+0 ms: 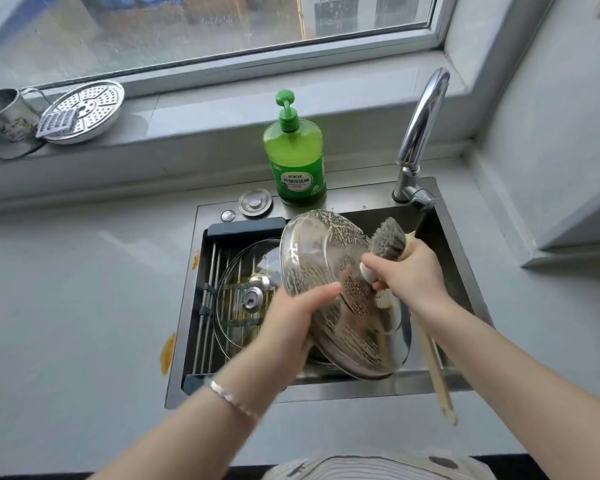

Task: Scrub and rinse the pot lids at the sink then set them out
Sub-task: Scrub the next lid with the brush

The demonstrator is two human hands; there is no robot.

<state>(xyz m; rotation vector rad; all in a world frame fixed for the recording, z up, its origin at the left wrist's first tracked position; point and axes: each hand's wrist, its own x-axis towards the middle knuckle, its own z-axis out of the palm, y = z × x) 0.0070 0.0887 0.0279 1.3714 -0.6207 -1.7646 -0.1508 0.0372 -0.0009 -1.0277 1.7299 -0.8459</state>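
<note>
A soapy glass pot lid [323, 258] with a metal rim is held tilted over the sink [465, 258]. My left hand [291, 317] grips its left edge from below. My right hand [409, 275] is shut on a long wooden-handled brush [388, 242], whose grey bristle head rests against the lid's upper right side. The brush handle [437, 375] sticks out toward me past the sink's front edge. A second glass lid [243, 299] with a metal knob lies flat on the drying rack in the sink's left half.
A green dish-soap pump bottle [295, 157] stands behind the sink, the chrome tap [420, 133] to its right. On the windowsill at the left sit a perforated steamer plate [87, 109] and a metal cup [0, 123]. Orange stains [168, 351] mark the grey counter.
</note>
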